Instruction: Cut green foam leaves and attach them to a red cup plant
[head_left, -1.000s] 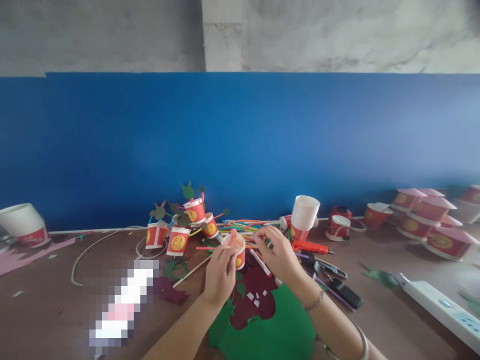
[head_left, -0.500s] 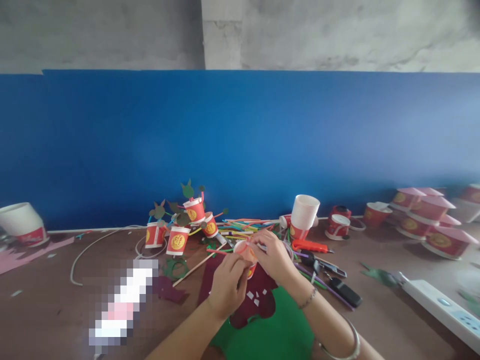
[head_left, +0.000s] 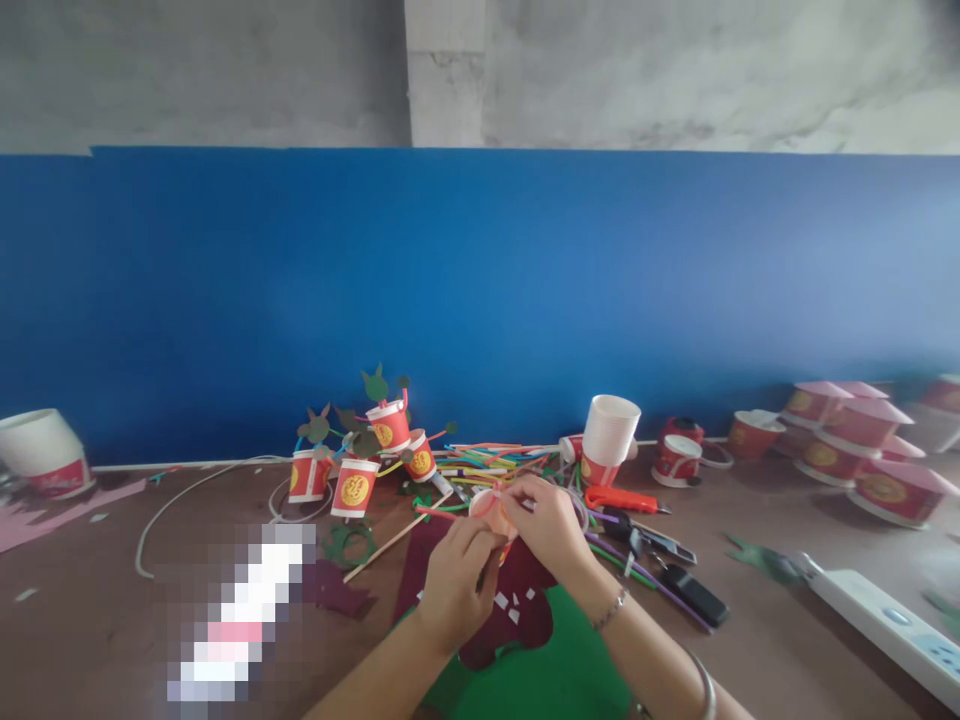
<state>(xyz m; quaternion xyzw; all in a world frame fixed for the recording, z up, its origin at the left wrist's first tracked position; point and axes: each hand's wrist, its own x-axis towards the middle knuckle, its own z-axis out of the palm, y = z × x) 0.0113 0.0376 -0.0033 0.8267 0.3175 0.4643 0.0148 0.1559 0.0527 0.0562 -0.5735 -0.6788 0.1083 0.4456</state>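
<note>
Between my hands is a small red-and-white paper cup [head_left: 486, 508], its mouth tipped toward me and its lower part mostly covered. My left hand [head_left: 459, 578] is closed round the near left side of the cup. My right hand [head_left: 546, 518] pinches at the far right of the rim, where a pinkish-red straw [head_left: 498, 488] shows at the fingertips. Another red straw piece [head_left: 436, 513] sticks out to the cup's left. Below lie dark red paper [head_left: 517, 628] with white scraps [head_left: 513, 602] and a green sheet [head_left: 555, 670].
Several decorated paper cups [head_left: 355, 488] stand behind left, beside a heap of straws [head_left: 480, 460]. Stacked white cups [head_left: 611, 430], an orange utility knife [head_left: 621, 499], keys with a black fob [head_left: 694, 594] and a power strip [head_left: 885, 620] lie to the right. A blue panel [head_left: 480, 290] rises behind.
Both hands stay at the cup, with only slight finger movement. The whole view has shifted a little downward in the picture.
</note>
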